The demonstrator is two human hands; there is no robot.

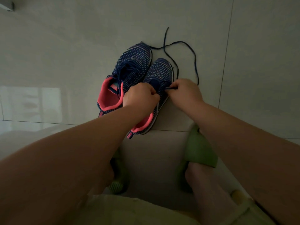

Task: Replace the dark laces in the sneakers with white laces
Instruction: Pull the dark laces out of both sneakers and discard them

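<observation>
Two navy knit sneakers with pink linings stand side by side on the floor, toes away from me. The left sneaker still carries its dark lace. On the right sneaker my left hand grips the upper near the eyelets. My right hand pinches the dark lace at the shoe's right side. Most of that lace trails loose over the floor beyond the toes. I see no white laces.
The floor is pale glossy tile with grout lines. My feet in green slippers sit just behind the sneakers. A pale object shows at the top left corner.
</observation>
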